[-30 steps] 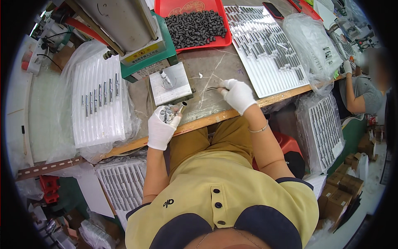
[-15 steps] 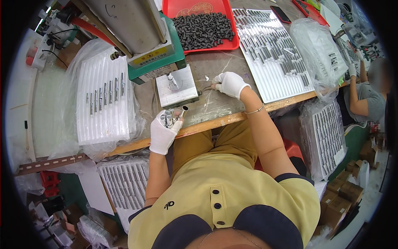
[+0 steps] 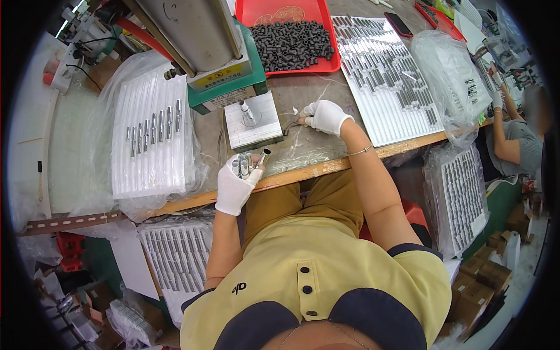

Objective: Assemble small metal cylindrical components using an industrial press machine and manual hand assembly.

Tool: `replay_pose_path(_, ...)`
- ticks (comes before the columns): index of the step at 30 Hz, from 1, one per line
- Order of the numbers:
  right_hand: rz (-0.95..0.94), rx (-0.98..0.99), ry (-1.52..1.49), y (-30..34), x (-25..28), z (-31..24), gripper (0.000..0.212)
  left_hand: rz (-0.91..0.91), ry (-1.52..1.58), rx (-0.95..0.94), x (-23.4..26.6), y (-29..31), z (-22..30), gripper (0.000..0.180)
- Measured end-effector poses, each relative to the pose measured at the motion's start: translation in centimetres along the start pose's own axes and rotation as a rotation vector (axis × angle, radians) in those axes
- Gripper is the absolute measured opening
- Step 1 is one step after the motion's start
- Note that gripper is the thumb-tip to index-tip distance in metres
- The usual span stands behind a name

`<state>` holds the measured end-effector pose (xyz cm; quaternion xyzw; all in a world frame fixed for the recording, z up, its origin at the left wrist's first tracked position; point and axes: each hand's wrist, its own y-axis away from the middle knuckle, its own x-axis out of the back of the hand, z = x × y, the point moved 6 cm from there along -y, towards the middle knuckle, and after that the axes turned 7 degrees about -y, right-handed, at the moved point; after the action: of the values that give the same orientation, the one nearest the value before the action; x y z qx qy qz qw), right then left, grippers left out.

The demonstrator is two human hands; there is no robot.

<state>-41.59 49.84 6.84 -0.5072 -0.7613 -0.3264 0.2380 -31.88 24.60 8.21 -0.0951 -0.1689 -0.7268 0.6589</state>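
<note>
My left hand (image 3: 234,185), in a white glove with bare fingertips, is closed around several short shiny metal tubes (image 3: 244,166) at the table's front edge. One tube (image 3: 264,156) sticks out past the thumb. My gloved right hand (image 3: 326,118) is closed at the end of a thin, bent dark rod (image 3: 290,125) beside a metal block (image 3: 252,133); the fingers partly hide that end. On the block a small metal tube (image 3: 245,109) stands tilted, under the green and grey press (image 3: 226,87). Neither hand touches this tube.
A red tray (image 3: 338,61) of dark fittings (image 3: 291,44) sits behind the press. White ridged racks with metal tubes lie at left (image 3: 125,169) and right (image 3: 388,131). A phone (image 3: 398,24) lies at the far right. Another person (image 3: 507,137) works beyond.
The whole view has shifted slightly, so the press, block and racks appear a little further right. Both hands keep nearly the same places relative to the block, and their grips look unchanged.
</note>
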Motion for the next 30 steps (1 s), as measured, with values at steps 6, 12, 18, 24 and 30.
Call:
replay_pose_path(6,0.025,0.015,-0.021,0.6,-0.9,0.8,0.023,-0.028,-0.036,0.002,-0.4,-0.6,0.1,0.017)
replay_pose_path(12,0.155,0.002,0.023,1.3,-1.5,0.7,0.024,-0.039,0.005,-0.014,-0.8,-1.0,0.2,0.017)
replay_pose_path(18,0.206,-0.058,-0.054,2.6,-1.3,1.1,0.025,-0.051,-0.014,-0.038,-0.8,-0.8,0.9,0.016)
replay_pose_path(24,0.224,-0.118,-0.037,3.6,-0.4,0.6,0.027,-0.055,-0.05,0.002,-0.7,-0.7,0.8,0.017)
replay_pose_path(30,0.262,-0.062,-0.32,3.3,-1.3,1.6,0.022,-0.042,-0.07,-0.019,-0.8,-0.8,1.3,0.017)
